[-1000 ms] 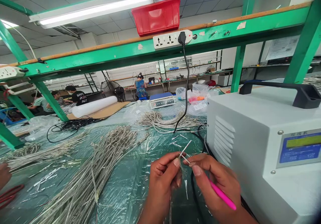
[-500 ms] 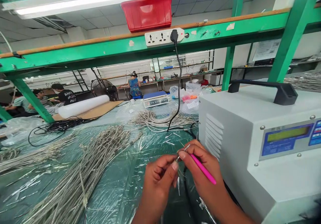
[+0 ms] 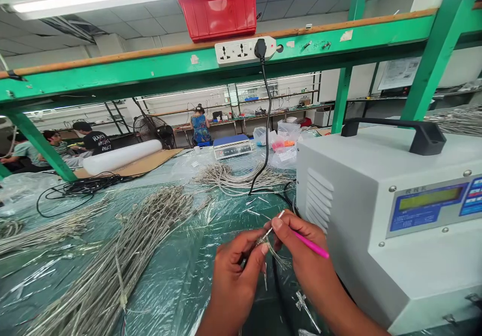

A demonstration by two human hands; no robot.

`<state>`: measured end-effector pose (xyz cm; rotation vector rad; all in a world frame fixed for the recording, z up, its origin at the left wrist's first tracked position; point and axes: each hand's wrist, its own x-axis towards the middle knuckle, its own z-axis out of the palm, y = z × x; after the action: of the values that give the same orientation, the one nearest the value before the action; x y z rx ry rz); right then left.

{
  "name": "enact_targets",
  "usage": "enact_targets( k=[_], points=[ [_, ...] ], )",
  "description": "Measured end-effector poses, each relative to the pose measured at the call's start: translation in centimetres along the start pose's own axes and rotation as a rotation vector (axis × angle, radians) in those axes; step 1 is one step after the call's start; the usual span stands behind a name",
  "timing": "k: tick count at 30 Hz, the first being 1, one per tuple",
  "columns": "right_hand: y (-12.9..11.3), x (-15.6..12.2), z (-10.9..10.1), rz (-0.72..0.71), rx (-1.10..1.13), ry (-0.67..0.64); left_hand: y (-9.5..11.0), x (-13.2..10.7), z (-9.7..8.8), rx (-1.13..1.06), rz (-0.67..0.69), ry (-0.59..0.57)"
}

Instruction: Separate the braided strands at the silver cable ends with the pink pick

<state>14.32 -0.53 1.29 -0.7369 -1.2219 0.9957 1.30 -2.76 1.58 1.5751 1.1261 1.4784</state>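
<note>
My left hand [image 3: 237,270] is closed, thumb and forefinger pinching the end of a thin cable whose fine metal strands [image 3: 280,259] fan out to the right. The fingers hide most of this cable. Close beside it, my right hand [image 3: 307,250] is closed around a slim bright pink tool [image 3: 312,245]; its working end is covered by the fingers, so its kind is unclear. A thin whitish piece [image 3: 269,231] runs between the two hands' fingertips. To the left lies a big bundle of grey braided cables [image 3: 124,255] on the plastic-covered green table.
A grey machine [image 3: 339,200] with a display and black handle stands close to my right. A black power cord [image 3: 268,125] hangs from a power strip [image 3: 241,50] on the green shelf beam. Scraps [image 3: 307,311] and more cables [image 3: 241,175] lie about. Several people sit farther back.
The loose strands now spread farther right from my left hand. My right hand has shifted slightly, with the pink tool lying flatter. More of the whitish piece shows. The view has shifted slightly.
</note>
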Motion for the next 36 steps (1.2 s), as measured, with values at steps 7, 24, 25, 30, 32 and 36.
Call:
enact_targets(
  k=[7,24,25,30,32,36],
  points=[
    [0.5,0.0,-0.2,0.027,0.044,-0.024,-0.2,-0.3,0.3,0.042,0.075,0.075],
    [-0.3,0.3,-0.1,0.006,0.039,-0.108,-0.4,0.0,0.0,-0.325,-0.138,-0.165],
    [-0.3,0.2,-0.1,0.007,0.046,-0.108,-0.4,0.0,0.0,-0.329,-0.143,-0.168],
    [-0.5,0.1,-0.1,0.001,0.035,-0.123,-0.2,0.1,0.1,-0.337,-0.141,-0.165],
    [-0.7,0.1,-0.1,-0.004,0.023,-0.121,-0.1,0.1,0.1,-0.355,-0.155,-0.149],
    [-0.3,0.1,-0.1,-0.011,0.028,-0.105,0.0,-0.1,0.2,-0.383,-0.216,-0.112]
  ],
)
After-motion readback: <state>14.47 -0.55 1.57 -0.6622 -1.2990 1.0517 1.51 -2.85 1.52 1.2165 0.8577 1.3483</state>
